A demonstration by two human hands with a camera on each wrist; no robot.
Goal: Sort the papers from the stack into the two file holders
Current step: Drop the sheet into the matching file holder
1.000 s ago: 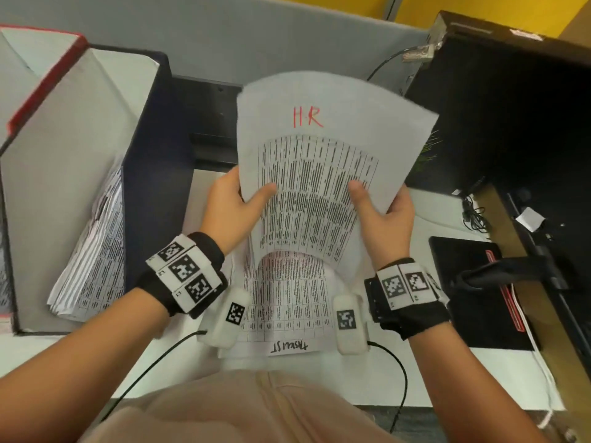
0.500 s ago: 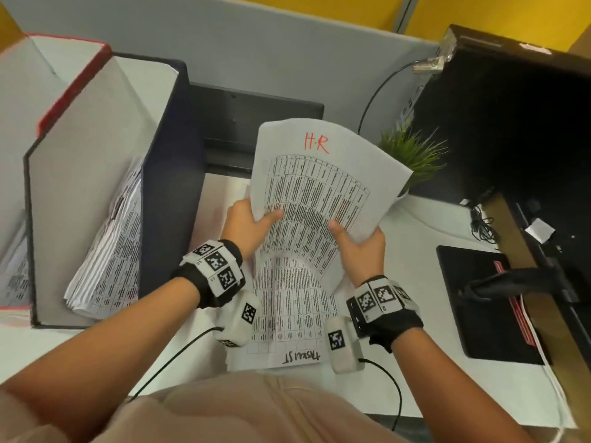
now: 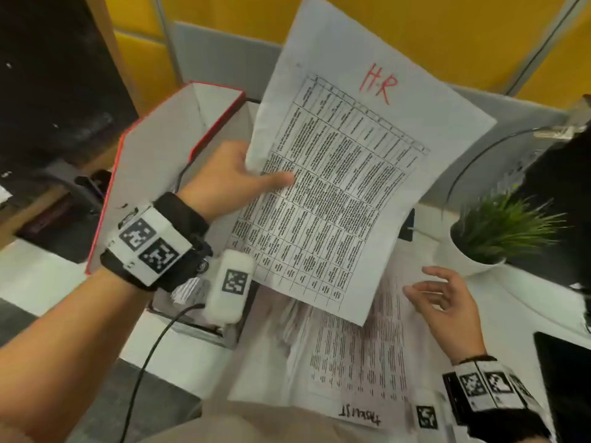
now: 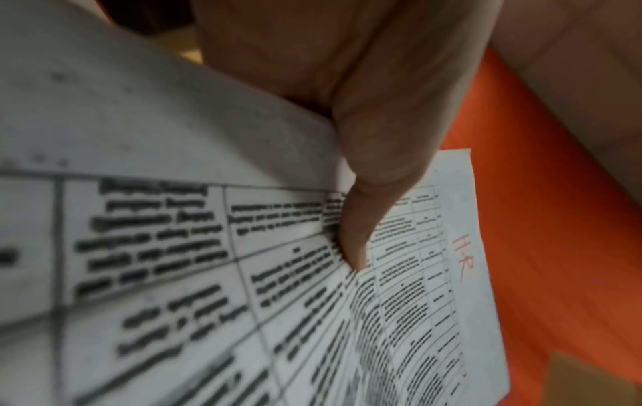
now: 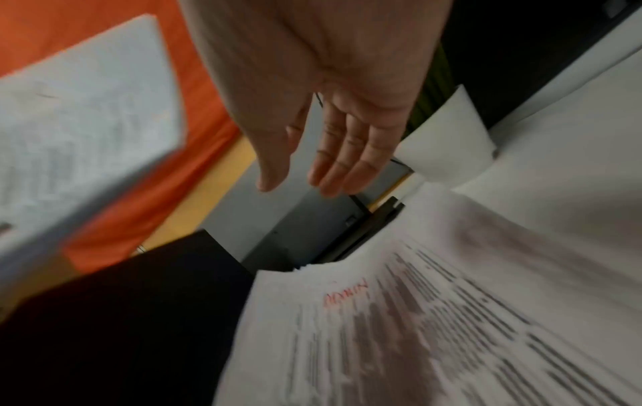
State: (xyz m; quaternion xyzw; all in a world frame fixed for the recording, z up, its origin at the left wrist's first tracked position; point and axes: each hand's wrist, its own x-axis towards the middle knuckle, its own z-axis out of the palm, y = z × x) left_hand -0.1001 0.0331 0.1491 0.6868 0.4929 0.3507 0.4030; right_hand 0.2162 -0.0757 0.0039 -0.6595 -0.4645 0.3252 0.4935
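Holding one sheet (image 3: 339, 187) up in the air, the left hand (image 3: 224, 183) is pinching its edge, thumb on the printed side and fingers hidden behind. The sheet is hanging just beside the open top of the red-edged file holder (image 3: 153, 174), not inside it yet. The right hand (image 3: 447, 302) is hovering open over the stack (image 3: 358, 356), fingers loose, holding nothing.

What could go wrong? The sheet is thin and floppy, and only one hand is gripping it, at one side. I think the loose far corner could catch on the holder's rim and fold as it goes in. It could also slip out of that small pinch. A second holder is not clearly showing behind the sheet, so the paper could be going into the wrong one if the person is not checking the label.

The sheet is white and bending a little. It is carrying a table of small black print, with "H.R" written in red at the top. The stack is lying flat on the white bench (image 3: 41, 276), a bit fanned out, its top page showing a handwritten word too blurry to read.
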